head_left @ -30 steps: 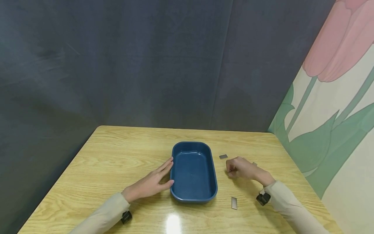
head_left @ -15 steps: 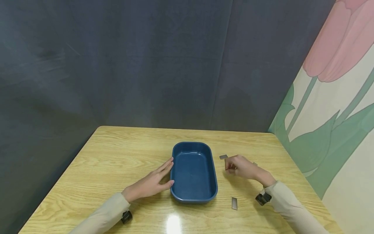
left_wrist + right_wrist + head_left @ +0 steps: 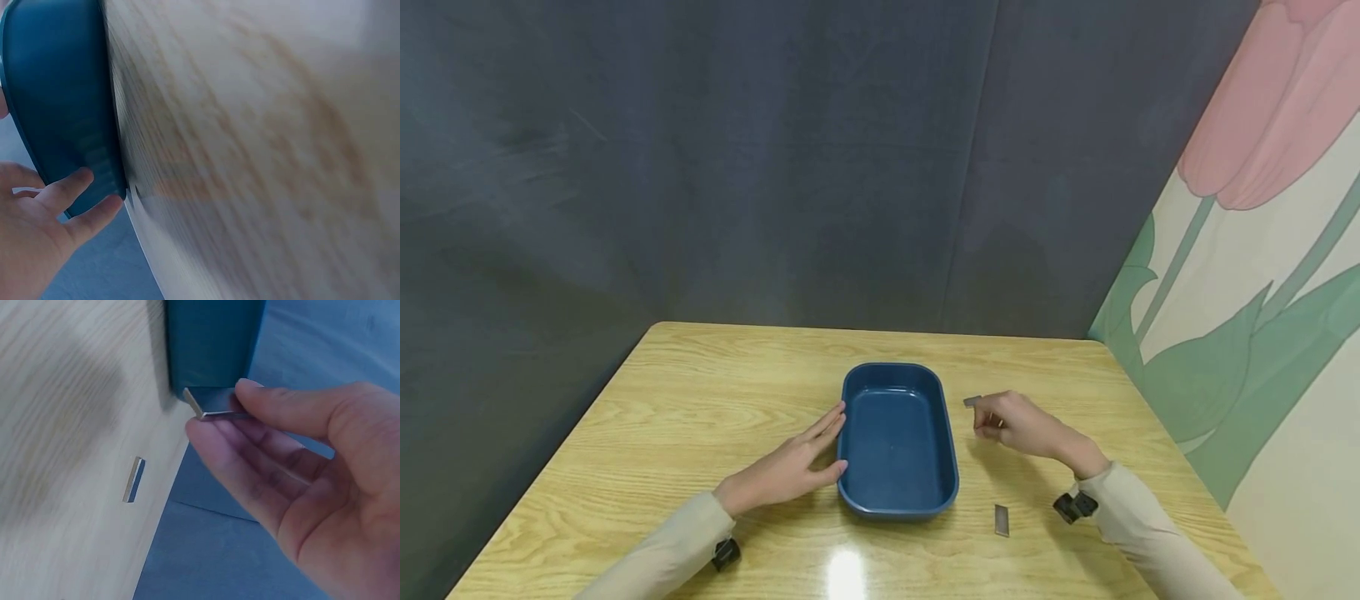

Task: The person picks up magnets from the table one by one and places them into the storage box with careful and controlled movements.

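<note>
My right hand (image 3: 1017, 423) pinches a small flat rectangular metal piece (image 3: 215, 401) between thumb and fingers, just above the wooden table. In the right wrist view its face looks shiny and dark, its thin edge bright. A blue rectangular tray (image 3: 953, 450) stands to the left of that hand, with nothing lying inside it. Against the tray's left side, my left hand (image 3: 786, 471) rests with fingers extended, as the left wrist view also shows. A similar metal piece (image 3: 971, 402) lies beyond the right hand, partly covered by it. Another metal piece (image 3: 1002, 520) lies nearer the front.
The wooden table (image 3: 722, 375) reaches back to a dark curtain (image 3: 820, 167). On the right, a wall with painted tulips (image 3: 1247, 333) borders the table.
My right hand has lifted slightly and shifted a little left and away from me, covering part of the far metal piece. A piece behind the right wrist is no longer visible. Left hand and tray stay put.
</note>
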### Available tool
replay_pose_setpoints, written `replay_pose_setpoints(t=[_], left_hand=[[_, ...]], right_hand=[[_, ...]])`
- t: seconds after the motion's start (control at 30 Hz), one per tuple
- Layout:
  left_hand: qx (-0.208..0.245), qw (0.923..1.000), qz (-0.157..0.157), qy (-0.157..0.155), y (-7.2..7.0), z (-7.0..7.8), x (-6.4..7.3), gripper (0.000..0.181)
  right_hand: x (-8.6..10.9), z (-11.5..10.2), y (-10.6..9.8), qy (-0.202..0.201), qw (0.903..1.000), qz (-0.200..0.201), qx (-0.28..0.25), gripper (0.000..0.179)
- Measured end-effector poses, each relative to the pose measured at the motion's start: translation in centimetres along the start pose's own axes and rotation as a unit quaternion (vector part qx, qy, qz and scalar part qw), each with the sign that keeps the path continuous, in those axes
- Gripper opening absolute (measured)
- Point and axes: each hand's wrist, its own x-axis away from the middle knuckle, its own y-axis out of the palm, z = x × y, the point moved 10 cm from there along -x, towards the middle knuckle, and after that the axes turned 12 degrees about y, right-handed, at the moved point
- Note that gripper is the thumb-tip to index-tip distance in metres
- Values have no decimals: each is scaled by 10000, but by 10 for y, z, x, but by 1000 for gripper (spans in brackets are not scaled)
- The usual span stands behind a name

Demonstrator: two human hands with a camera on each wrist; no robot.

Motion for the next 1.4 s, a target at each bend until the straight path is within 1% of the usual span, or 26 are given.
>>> replay_pose_setpoints(t=[0.07, 0.17, 0.27, 0.5, 0.63, 0.77, 1.03, 1.4], left_hand=[[-15, 10000, 4, -1, 0, 0, 0, 73], [0, 10000, -19, -22, 0, 0, 0, 73], [27, 10000, -49, -26, 0, 0, 0, 73], [50, 10000, -35, 0, 2, 2, 0, 74], [111, 9999, -80, -59, 5, 1, 1, 74], [142, 9998, -74, -100, 4, 0, 1, 74], [71, 9999, -77, -89, 1, -2, 0, 75], [3, 10000, -55, -69, 0, -1, 0, 74]], right_hand=[[0, 0, -2, 111, 9999, 42, -92, 27], [-1, -1, -4, 152, 9995, 101, -252, 23], [-1, -4, -6, 129, 9992, 154, -359, 22], [0, -6, -9, 110, 9987, 294, -402, 18], [1, -8, -10, 58, 9979, 363, -542, 18], [-2, -11, -13, -7, 9963, 449, -732, 15], [-8, -19, -11, -166, 9940, 396, -1005, 10], [-10, -25, -5, -337, 9919, 329, -1183, 9]])
